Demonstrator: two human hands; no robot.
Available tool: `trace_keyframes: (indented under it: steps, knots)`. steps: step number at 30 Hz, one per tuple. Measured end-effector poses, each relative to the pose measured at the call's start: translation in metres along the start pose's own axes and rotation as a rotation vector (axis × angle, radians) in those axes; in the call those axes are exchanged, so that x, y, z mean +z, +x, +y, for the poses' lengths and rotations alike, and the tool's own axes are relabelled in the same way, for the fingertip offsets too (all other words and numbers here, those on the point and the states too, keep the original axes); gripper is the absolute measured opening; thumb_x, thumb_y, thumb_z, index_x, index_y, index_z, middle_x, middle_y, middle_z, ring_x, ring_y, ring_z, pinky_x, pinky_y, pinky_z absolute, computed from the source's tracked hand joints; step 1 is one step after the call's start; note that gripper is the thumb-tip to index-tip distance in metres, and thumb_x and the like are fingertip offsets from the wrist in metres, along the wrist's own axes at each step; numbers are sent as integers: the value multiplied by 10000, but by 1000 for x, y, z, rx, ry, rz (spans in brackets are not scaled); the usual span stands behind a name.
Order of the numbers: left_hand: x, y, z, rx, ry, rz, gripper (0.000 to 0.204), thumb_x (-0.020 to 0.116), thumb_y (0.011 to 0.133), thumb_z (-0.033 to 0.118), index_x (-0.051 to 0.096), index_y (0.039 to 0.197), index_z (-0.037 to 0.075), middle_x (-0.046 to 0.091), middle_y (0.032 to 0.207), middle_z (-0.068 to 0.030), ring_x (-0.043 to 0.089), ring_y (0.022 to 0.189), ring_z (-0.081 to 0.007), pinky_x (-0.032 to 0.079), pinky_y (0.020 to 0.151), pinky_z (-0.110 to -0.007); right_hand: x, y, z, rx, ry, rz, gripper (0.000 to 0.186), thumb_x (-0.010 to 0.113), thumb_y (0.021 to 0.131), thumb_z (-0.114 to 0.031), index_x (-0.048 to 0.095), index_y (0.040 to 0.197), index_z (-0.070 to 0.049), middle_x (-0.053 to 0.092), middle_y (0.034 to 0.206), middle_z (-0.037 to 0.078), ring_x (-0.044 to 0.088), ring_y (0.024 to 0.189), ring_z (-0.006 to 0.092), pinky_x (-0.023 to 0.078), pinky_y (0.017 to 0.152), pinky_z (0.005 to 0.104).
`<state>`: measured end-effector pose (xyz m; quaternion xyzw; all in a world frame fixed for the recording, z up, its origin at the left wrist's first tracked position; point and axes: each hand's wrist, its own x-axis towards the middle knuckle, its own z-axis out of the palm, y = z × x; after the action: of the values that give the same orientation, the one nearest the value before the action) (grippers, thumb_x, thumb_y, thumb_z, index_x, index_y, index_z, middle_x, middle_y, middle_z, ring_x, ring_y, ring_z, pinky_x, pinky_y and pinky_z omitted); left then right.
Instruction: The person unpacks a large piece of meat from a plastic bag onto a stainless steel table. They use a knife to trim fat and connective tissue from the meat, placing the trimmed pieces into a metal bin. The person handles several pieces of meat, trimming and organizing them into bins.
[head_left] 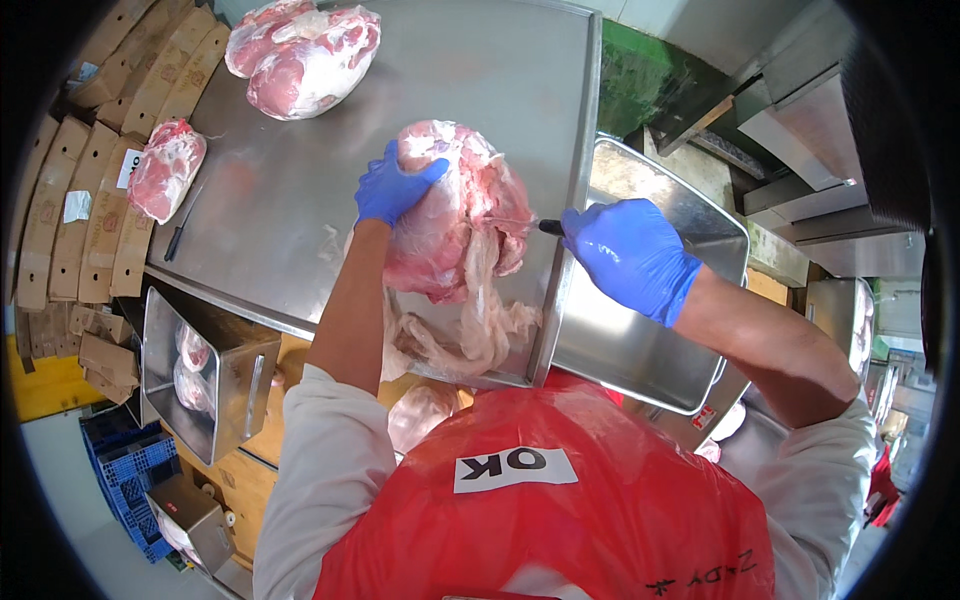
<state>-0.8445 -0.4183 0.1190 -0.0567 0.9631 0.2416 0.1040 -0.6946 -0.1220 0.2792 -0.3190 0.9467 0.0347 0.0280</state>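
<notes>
A large pink cut of raw meat (455, 215) lies near the front right edge of a steel table (480, 80). My left hand (392, 185), in a blue glove, grips the meat's upper left side. My right hand (628, 255), also blue-gloved, holds a dark-handled knife (545, 227) whose blade goes into the meat's right side; the blade is mostly hidden. Pale trimmed fat and membrane (470, 335) hangs below the cut at the table edge.
Two more cuts lie on the table, a big one (300, 55) at the back and a smaller one (165, 170) at left beside a dark knife (180, 232). A steel tray (640, 340) sits to the right. A steel bin (205, 370) with meat, stacked cardboard (90, 200), and a blue crate (130, 470) stand left.
</notes>
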Motion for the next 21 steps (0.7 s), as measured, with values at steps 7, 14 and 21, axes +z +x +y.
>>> trace_keyframes:
  steps: [7, 14, 21]
  knots:
    - [7, -2, -1, -8, 44, 44, 1181, 657, 676, 836, 356, 1545, 95, 528, 1386, -289, 544, 1260, -472, 449, 1059, -506, 9, 20, 24, -72, -23, -171, 180, 609, 929, -197, 624, 946, -19, 655, 715, 155, 682, 656, 337, 522, 564, 448]
    - [-3, -14, 1, 103, 72, 40, 1073, 726, 717, 732, 421, 1514, 81, 573, 1359, -263, 566, 1251, -425, 457, 1059, -479, -8, 79, 76, -255, 113, -236, 217, 691, 881, -284, 691, 885, -67, 668, 748, 160, 672, 725, 373, 541, 674, 482]
    - [7, -34, -4, 226, 140, 31, 1000, 699, 756, 713, 434, 1521, 125, 551, 1396, -244, 542, 1278, -422, 431, 1087, -478, 24, 118, 115, -378, 348, -305, 228, 748, 833, -291, 743, 892, -70, 701, 786, 153, 672, 748, 373, 545, 698, 450]
